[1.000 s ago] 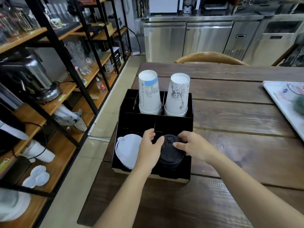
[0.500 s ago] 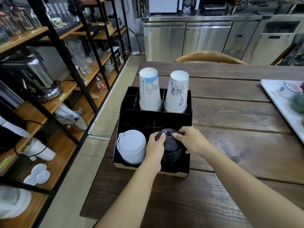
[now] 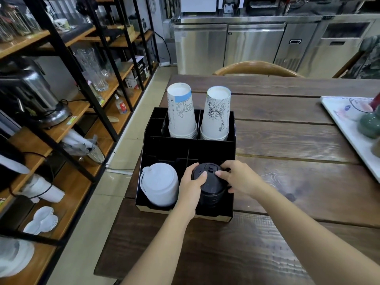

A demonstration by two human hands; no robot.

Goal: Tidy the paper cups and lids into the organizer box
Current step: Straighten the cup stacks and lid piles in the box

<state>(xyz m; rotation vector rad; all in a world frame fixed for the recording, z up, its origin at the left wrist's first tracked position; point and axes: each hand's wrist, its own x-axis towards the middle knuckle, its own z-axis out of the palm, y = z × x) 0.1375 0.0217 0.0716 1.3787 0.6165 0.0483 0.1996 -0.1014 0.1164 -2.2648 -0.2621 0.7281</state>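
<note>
Hands (image 3: 216, 182) covering black lids (image 3: 211, 190), stack base hidden in organizer box (image 3: 231, 204)

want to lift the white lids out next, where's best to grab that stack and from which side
Grip the white lid stack around its side wall just under the domed top, coming straight down from above. It stands upright in the front left compartment of the black organizer box, whose walls hide its base. The left hand is beside it and, with the right hand, on the black lid stack, so a sideways reach looks blocked.

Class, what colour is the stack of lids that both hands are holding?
Black lids, beside the white lids; the head view shows it.
</note>
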